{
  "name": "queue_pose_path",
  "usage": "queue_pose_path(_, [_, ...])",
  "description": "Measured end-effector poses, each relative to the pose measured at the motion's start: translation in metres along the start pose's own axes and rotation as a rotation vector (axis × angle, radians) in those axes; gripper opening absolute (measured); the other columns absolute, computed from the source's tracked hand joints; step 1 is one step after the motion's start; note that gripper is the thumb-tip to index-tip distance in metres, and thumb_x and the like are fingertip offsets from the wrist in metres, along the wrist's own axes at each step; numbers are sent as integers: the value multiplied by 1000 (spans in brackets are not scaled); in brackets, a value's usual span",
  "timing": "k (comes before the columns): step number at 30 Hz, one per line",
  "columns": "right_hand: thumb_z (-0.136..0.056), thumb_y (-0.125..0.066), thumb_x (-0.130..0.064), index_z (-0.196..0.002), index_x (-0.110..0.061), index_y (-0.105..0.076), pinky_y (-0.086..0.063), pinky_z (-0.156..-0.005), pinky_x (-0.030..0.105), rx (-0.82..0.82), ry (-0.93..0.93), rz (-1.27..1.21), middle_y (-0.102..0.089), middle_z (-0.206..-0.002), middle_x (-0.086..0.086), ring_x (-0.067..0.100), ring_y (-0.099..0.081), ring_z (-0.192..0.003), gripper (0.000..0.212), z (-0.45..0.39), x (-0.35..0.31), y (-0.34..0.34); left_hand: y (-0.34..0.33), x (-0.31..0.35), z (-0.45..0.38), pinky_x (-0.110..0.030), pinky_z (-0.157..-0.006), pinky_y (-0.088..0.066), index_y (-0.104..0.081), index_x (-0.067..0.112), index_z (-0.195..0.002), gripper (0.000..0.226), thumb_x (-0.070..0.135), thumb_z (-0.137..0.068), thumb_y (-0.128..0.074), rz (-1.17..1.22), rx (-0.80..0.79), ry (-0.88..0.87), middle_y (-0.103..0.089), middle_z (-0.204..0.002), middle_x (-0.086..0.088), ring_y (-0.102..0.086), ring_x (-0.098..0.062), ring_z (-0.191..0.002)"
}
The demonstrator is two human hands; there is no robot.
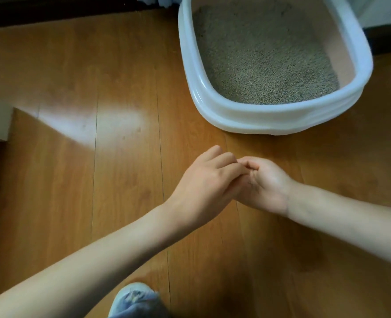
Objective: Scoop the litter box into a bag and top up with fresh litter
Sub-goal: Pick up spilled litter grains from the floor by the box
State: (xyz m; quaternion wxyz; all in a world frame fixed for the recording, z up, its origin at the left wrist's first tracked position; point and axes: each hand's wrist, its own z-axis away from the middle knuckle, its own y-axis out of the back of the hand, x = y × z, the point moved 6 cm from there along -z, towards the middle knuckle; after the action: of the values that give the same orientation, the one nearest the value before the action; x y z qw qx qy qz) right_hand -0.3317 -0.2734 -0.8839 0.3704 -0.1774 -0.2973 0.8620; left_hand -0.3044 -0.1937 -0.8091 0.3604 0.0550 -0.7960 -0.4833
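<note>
The litter box [279,120] sat on the wooden floor [98,180] just beyond the hands, its grey litter [263,58] lying level; no scoop or bag was in view. The left hand [203,182] and right hand [265,184] met low over the floor, fingers curled into one another. They seemed to hold nothing, probably brushing grit off, though I could not tell.

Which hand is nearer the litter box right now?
Right, narrowly. The right hand sits just below the litter box near its front rim; the left hand touches it but lies further left, off the box's corner.
</note>
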Motion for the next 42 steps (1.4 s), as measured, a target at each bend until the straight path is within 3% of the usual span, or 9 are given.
queue_pose_path(2, [-75, -60, -8, -80, 0, -60, -44, -68, 23, -7, -2, -3, -52, -66, 9, 15, -53, -60, 9, 0, -5, 0, -2, -4, -2, -37, -64, -42, -70, 8, -91, 13, 15, -92, -59, 7, -2, 3, -59, -77, -3, -45, -22, -71])
queue_pose_path(6, [-97, -29, -18, -68, 9, -70, -59, -66, 31, -57, 74, -80, -66, -66, 18, 25, -68, -60, 56, 4, -17, 0, 9, -18, -4, -31, -66, -42, -69, 12, -94, 8, 13, -91, -62, 131, 44, 129, -55, -80, 1, -46, -18, -73])
queue_pose_path(11, [-89, -37, -13, -108, 13, -65, -57, -85, 41, 13, 219, -173, -65, -112, 30, 34, -69, -95, 43, 12, -25, -7, 31, -23, -13, -26, -74, -44, -65, 10, -96, 8, 9, -92, -58, 266, 145, 349, -56, -85, 3, -53, -14, -83])
queue_pose_path(14, [-90, -36, -11, -95, 14, -70, -56, -85, 42, 6, 303, -241, -67, -106, 29, 34, -70, -94, 42, 30, -32, -20, 51, -12, -20, -21, -76, -42, -63, 10, -98, 11, 13, -96, -53, 254, 154, 390, -58, -87, 4, -53, -11, -83])
queue_pose_path(19, [-87, -37, -7, -90, 14, -70, -57, -84, 41, 21, 443, -408, -69, -103, 26, 35, -70, -92, 39, 92, -50, -68, 118, 27, -45, -39, -73, -41, -62, 5, -97, 14, 10, -96, -49, 37, 53, 259, -59, -85, -4, -49, -24, -77])
queue_pose_path(24, [-94, -35, -7, -94, 14, -70, -57, -84, 40, 13, 515, -558, -69, -106, 23, 34, -69, -97, 41, 210, -75, -160, 235, 99, -85, -40, -73, -41, -62, 6, -101, 19, 15, -98, -45, -88, -49, 178, -59, -89, -5, -47, -28, -78])
queue_pose_path(30, [-95, -31, -7, -98, 16, -67, -58, -83, 42, -9, 575, -676, -67, -108, 27, 38, -69, -93, 43, 406, -99, -331, 429, 237, -157, -38, -75, -42, -60, 8, -106, 29, 23, -100, -36, -341, -142, 104, -58, -96, -6, -45, -23, -81])
queue_pose_path(36, [-99, -35, -14, -106, 10, -69, -54, -90, 40, -107, 602, -561, -65, -119, 22, 32, -65, -108, 42, 611, -99, -490, 625, 384, -203, -37, -81, -45, -59, 9, -117, 27, 21, -95, -49, -355, 15, 67, -60, -104, -5, -51, -23, -91])
queue_pose_path(42, [-100, -36, -17, -108, 7, -69, -56, -87, 42, -151, 684, -428, -65, -119, 21, 33, -66, -107, 41, 754, -90, -551, 752, 486, -225, -39, -106, -35, -54, 10, -133, 42, 28, -97, -42, -401, 191, 20, -57, -130, -5, -49, -26, -122])
